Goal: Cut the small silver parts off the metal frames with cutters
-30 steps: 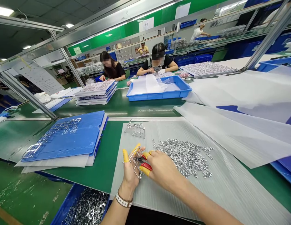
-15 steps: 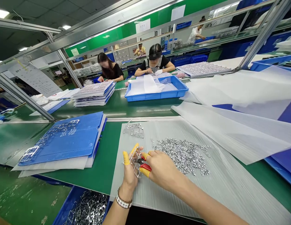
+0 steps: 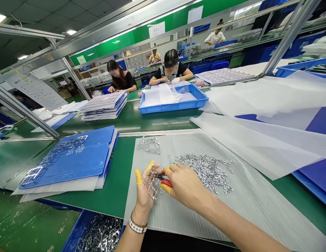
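Note:
My left hand (image 3: pixel 145 192), with yellow finger cots, holds a small silver metal frame (image 3: pixel 151 185) above the foam sheet (image 3: pixel 184 217). In my right hand (image 3: pixel 185 182) is a pair of red-handled cutting pliers (image 3: pixel 166 182), gripped between cot-covered fingers. The plier jaws reach in at the right side of the frame. Some shiny small pieces lie under or just beside the frame. To the right spreads a pile of small silver metal parts (image 3: pixel 205 169). More silver frames (image 3: pixel 152 145) rest on the sheet beyond my left hand.
At left lies a stack of blue boards (image 3: pixel 97 157) with a frame on top. A blue bin (image 3: pixel 97 234) below holds metal scrap. Behind stand a blue tray (image 3: pixel 175 106) and stacked sheets (image 3: pixel 103 106). Two people (image 3: pixel 172 70) work across the bench; loose foam sheets (image 3: pixel 257 133) lie right.
The pliers and my right hand have drawn slightly back to the right from the frame. My left hand still holds the frame, its thumb shifted a little left.

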`<state>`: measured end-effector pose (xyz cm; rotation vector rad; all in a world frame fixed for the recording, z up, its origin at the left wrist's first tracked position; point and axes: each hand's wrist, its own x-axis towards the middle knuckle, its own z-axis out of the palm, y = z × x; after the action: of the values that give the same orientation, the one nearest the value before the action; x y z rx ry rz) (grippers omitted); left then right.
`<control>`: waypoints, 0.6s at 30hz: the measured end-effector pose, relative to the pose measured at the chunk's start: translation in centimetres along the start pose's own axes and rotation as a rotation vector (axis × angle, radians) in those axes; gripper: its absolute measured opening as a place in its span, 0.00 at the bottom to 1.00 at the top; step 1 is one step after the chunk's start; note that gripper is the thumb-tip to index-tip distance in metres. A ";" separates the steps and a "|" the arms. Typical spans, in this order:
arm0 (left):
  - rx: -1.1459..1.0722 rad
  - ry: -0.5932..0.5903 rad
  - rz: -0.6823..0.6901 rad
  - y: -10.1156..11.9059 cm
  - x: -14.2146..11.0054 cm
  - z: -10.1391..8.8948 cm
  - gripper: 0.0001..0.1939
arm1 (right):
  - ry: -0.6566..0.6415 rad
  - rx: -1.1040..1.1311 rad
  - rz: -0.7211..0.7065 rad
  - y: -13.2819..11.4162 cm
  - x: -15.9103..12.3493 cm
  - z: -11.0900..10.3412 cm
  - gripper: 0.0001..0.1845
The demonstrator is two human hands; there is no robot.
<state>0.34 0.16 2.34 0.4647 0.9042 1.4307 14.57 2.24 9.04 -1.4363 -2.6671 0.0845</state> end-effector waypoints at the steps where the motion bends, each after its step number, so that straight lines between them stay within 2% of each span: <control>1: -0.013 -0.004 -0.013 0.1 0.0 0.1 0.36 | 0.001 -0.011 0.014 0.3 0.1 0.0 0.16; 8: -0.027 -0.054 -0.023 0.1 -0.1 0.5 0.36 | 0.000 -0.011 0.043 0.9 0.7 0.4 0.16; 18: 0.001 -0.028 0.006 -0.5 0.0 0.5 0.34 | -0.020 0.008 0.039 0.6 1.0 0.3 0.14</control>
<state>1.02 0.21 2.24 0.4876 0.8818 1.4255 14.52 3.38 8.73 -1.4926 -2.6523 0.1139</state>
